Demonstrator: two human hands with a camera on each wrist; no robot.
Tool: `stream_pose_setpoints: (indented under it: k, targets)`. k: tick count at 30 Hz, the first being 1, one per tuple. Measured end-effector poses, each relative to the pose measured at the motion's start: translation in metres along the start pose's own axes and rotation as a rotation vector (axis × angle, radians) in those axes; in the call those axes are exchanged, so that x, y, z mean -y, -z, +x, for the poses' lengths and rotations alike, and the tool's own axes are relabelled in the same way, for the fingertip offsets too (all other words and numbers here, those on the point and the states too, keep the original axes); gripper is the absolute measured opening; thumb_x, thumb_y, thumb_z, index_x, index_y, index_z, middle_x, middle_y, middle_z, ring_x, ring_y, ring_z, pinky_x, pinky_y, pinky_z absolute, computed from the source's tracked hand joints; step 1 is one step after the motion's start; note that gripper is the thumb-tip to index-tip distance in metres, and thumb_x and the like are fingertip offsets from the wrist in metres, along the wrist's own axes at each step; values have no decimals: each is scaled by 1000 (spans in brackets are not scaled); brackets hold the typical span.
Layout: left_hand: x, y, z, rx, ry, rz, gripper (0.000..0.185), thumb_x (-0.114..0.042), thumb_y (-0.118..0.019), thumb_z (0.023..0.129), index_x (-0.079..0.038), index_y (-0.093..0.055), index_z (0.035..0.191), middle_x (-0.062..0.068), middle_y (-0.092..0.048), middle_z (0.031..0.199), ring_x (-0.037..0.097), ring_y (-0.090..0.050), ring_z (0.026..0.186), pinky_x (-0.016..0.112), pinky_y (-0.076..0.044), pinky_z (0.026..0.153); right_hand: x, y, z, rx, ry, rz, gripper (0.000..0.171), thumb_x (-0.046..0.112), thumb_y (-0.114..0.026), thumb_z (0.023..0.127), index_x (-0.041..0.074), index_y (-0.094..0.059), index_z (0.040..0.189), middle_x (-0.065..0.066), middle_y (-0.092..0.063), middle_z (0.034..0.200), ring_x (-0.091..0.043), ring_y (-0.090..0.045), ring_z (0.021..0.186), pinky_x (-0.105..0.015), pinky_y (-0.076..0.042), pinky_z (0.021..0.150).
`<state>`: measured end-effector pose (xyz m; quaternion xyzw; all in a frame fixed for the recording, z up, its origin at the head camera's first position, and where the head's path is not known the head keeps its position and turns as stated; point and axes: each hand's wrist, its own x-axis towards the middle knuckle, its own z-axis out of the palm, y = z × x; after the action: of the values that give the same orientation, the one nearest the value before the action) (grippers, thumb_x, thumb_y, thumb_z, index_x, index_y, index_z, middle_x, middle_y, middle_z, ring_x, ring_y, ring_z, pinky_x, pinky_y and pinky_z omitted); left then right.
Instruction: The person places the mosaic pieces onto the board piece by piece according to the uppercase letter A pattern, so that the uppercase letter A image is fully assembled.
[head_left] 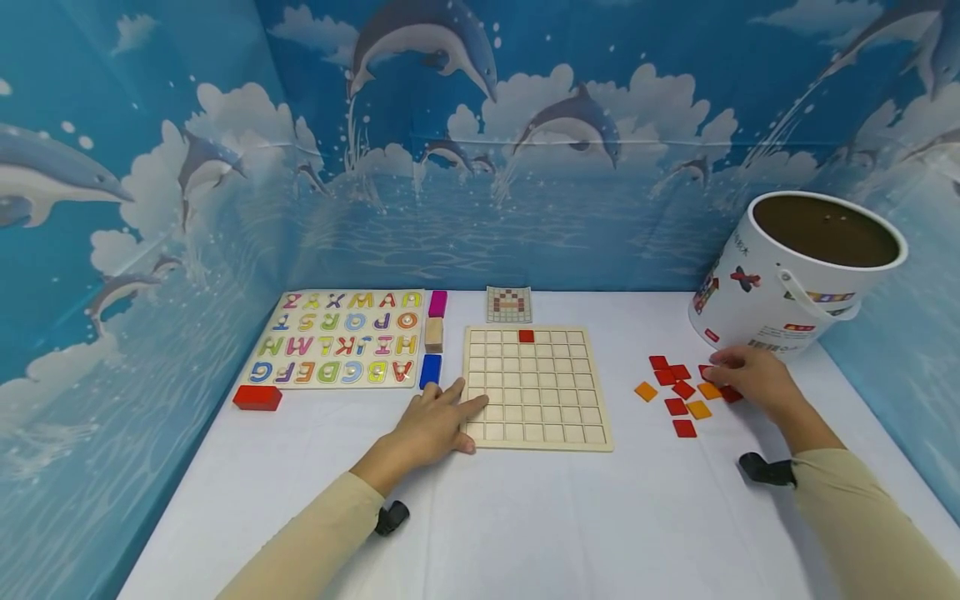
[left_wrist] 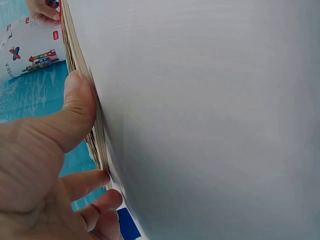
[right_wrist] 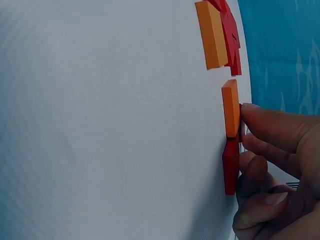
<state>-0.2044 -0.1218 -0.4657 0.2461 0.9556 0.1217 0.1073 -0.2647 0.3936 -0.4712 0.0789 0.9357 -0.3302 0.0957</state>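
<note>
A pale wooden grid board (head_left: 531,392) lies on the table, with one red square tile (head_left: 527,336) in a top-row cell. My left hand (head_left: 429,425) rests at the board's lower left corner, fingers spread over its edge; in the left wrist view, the thumb (left_wrist: 80,100) touches the board's side. Over on the right, my right hand (head_left: 753,382) pinches a red tile (head_left: 703,370) at the far side of a loose group. Around it lie several red tiles (head_left: 676,407) and a few orange tiles (head_left: 699,409). The fingers partly hide the pinched tile.
Behind the board lies a small pattern card (head_left: 508,305). To the left are an alphabet puzzle (head_left: 337,340), a red block (head_left: 257,397), and magenta (head_left: 438,304), plain wooden (head_left: 433,334) and blue (head_left: 431,371) blocks. A white bucket (head_left: 765,283) stands behind my right hand.
</note>
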Motion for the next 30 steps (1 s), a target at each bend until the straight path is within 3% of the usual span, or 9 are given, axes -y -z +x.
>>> stream_pose_setpoints:
  k: [8,14,23,30]
  targets:
    - [1,0,0,5,-4,4,73,-48,-71,85,-30,-49,153,21,-30,164,23,-38,93,35,-34,79,1,-4,3,-1,-4,-11,56,36,-74,94,-4,-60,129,-24,-59,117,-32,-55,97,-28,-50,69]
    - [2,-1,0,5,-8,19,73,-50,-70,86,-32,-49,153,20,-30,164,23,-38,94,34,-34,78,1,-3,3,-1,-32,-2,46,34,-73,95,-3,-59,119,-20,-58,109,-32,-53,95,-30,-49,70]
    - [0,0,0,2,-11,23,72,-49,-70,86,-31,-49,153,21,-32,163,24,-40,95,37,-36,80,-3,1,2,51,-7,-14,55,37,-70,97,-5,-57,130,-23,-60,116,-32,-55,98,-31,-50,74]
    - [-1,0,-1,4,-4,16,72,-48,-70,86,-30,-49,153,20,-32,163,25,-41,97,36,-35,80,-6,2,2,33,-18,23,43,32,-70,97,-4,-58,118,-20,-59,107,-32,-53,95,-31,-49,71]
